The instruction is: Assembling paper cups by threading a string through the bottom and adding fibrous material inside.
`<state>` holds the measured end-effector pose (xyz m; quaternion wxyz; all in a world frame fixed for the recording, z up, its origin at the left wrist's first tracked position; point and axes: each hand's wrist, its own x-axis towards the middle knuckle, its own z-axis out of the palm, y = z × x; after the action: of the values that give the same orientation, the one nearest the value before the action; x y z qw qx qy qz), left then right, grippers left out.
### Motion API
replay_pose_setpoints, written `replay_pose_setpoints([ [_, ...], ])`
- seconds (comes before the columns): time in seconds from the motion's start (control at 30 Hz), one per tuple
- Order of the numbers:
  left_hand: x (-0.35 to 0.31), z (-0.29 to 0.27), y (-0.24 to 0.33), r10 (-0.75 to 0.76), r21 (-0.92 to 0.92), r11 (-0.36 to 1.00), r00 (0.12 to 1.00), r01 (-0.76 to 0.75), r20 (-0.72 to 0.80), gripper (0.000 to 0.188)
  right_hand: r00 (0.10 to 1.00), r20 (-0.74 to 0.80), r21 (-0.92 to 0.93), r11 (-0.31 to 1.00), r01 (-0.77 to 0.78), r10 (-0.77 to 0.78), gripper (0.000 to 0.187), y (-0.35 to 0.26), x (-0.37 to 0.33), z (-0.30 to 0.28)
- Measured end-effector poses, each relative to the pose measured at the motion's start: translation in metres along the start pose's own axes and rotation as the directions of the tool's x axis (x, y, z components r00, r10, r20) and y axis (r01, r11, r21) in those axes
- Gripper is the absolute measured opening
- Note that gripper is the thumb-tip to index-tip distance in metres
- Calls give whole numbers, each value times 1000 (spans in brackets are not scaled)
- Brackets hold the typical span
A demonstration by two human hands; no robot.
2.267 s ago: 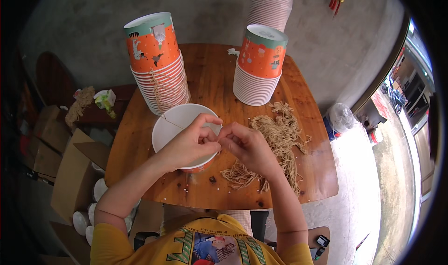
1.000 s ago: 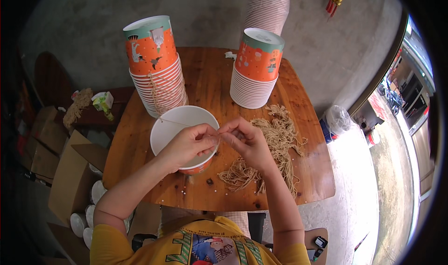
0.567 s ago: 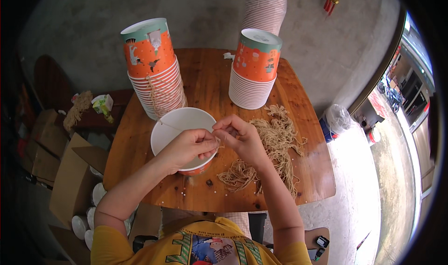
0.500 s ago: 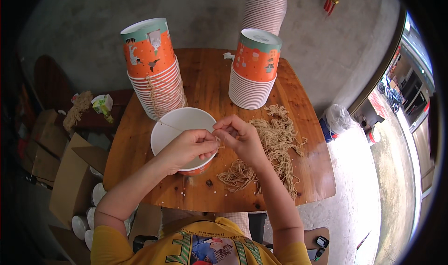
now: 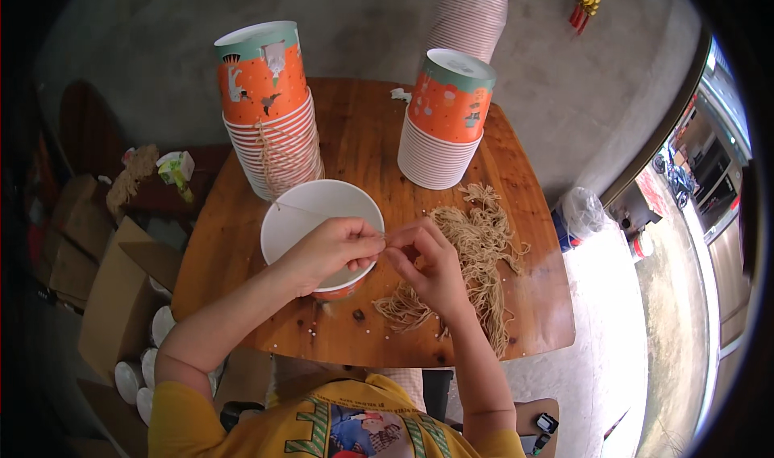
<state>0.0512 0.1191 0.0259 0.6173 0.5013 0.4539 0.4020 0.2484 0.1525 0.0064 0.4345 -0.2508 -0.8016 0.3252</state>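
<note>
A white-lined paper bucket (image 5: 284, 231) stands upright on the wooden table in front of me. Above its right rim, my left hand (image 5: 343, 248) is closed in a pinch on a thin string (image 5: 300, 210), which stretches across the bucket's mouth from its far left rim. Thumb and fingers of my right hand (image 5: 429, 266) meet just beside the left fingertips, closed on what seems to be the string's end, too fine to make out clearly. Right of the bucket lies a loose heap of tan strings (image 5: 477, 244), close by my right hand.
Two stacks of upturned orange and green buckets stand farther back, the left stack (image 5: 262, 79) with strings hanging down it and the right stack (image 5: 447, 107). Small white beads (image 5: 368, 331) dot the table's near edge. An open carton (image 5: 121, 297) with white round items sits at lower left.
My right hand has lowered slightly and turned, its fingertips now level with the left ones. My left hand has risen a little. The view has shifted slightly.
</note>
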Motion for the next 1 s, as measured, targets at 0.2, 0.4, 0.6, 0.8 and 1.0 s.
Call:
replay_pose_setpoints([
  [0.2,4,-6,-1,49,155,986,997,-58,62,9,998,-9,58,996,-67,68,8,3,-1,-1],
  [0.4,3,-11,-5,123,368,916,985,-160,124,13,993,7,128,985,-116,116,7,9,-1,-2],
  [0.6,-1,11,2,309,647,720,951,-252,26,18,965,89,416,871,-262,248,8,18,0,0],
  [0.8,1,6,-1,320,557,779,946,-287,40,15,948,135,563,765,-313,289,8,16,0,2],
  [1.0,7,2,0,42,125,991,998,-46,39,16,991,-107,367,929,-40,85,7,21,-13,13],
])
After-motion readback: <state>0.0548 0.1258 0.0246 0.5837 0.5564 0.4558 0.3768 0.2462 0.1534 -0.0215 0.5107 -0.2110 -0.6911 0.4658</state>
